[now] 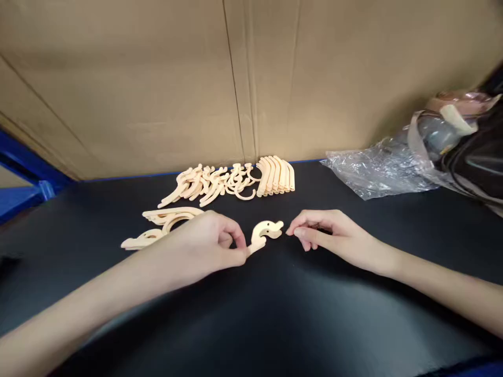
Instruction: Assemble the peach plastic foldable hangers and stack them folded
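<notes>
Between the thumb and fingers of my left hand [214, 241] is the lower end of a cream plastic folding-hanger piece [259, 233]. Its curved upper end has small dark holes and points toward my right hand [330, 233]. The right hand is just right of the piece, not touching it, with fingers curled and thumb and fingertips close together. Whether something small sits in that pinch cannot be seen. Partly hidden behind my left wrist, several assembled-looking cream hanger pieces [143, 239] lie on the black table.
Farther back lie a loose pile of cream curved pieces [192, 183], some cream hooks [245, 196] and a neat row of cream arms [275, 176]. Clear plastic bags [381, 165] cover the back right. A cardboard wall [176, 84] rises behind; a blue metal frame [27, 162] stands left.
</notes>
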### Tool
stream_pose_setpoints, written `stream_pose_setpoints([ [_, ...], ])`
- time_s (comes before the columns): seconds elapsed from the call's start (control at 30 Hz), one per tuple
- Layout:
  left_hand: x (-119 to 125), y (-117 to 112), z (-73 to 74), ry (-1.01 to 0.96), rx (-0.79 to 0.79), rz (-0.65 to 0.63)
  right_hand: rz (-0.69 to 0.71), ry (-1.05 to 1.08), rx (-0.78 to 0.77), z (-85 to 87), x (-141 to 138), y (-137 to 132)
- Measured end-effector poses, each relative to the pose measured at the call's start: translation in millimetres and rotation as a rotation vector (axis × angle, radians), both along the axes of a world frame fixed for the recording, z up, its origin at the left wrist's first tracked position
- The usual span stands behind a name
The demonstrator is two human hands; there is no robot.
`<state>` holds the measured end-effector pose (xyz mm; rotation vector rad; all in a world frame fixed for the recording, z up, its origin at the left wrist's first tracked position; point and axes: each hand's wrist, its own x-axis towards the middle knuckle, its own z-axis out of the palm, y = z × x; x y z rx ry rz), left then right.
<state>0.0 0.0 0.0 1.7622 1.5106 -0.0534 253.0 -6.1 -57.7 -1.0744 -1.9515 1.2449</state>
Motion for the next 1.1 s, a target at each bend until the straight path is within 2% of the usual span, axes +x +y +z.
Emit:
stream_pose_setpoints([
  [0.17,3,-3,-2.5,0.002,-0.007,0.011,-0.002,0.005,0.007,-1.1,-1,1],
  [0.37,0,4,-7.3,0.023,-0.029,-0.048,0.005,0.004,0.011,-1.0,-2,1],
  [0.67,-2,3,-14.1,0.107,0.07,-0.05,0.011,-0.006,0.009,-0.9,-2,1],
  [1.1,-4,5,-19.3,0.068,0.06,-0.032,0.014,-0.016,0.011,-2.2,-2,2],
])
